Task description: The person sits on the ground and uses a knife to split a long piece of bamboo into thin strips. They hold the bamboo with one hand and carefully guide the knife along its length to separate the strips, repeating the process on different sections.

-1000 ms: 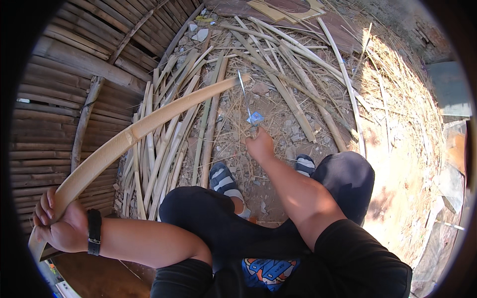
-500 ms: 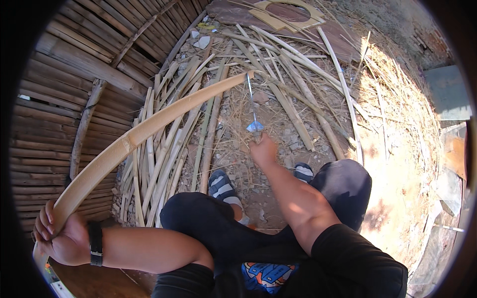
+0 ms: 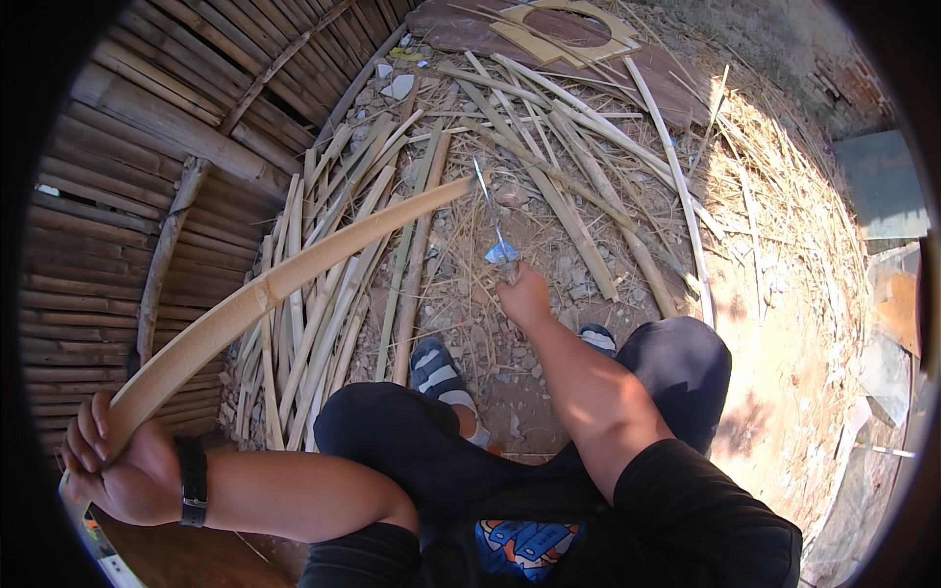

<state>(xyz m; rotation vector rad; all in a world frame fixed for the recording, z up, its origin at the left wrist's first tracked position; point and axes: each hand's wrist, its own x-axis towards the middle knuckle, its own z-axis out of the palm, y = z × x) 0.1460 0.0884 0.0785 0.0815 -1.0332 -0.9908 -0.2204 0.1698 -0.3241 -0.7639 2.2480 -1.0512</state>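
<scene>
My left hand [image 3: 123, 475] is wrapped round the near end of a long split bamboo strip [image 3: 323, 257], pale and hollowed, with a node partway along. The strip slopes up and away to the right, above the ground. My right hand [image 3: 524, 296] grips the handle of a knife [image 3: 492, 216], whose long narrow blade points away from me and looks thin, seen nearly edge-on. The strip's far end lies close beside the upper blade; I cannot tell whether they touch. Most of the handle is hidden in my fist.
Several loose bamboo strips [image 3: 338, 323] lie along the left, with more poles [image 3: 598, 186] ahead. Straw and stones litter the ground. A slatted bamboo wall [image 3: 108, 265] rises at left. A board with a round hole [image 3: 603, 49] lies at the back. My feet [image 3: 439, 367] are below the knife.
The strip's far end has come lower and a little left. The knife's tip has tilted slightly left and down. Both hands keep their grip and have barely moved.
</scene>
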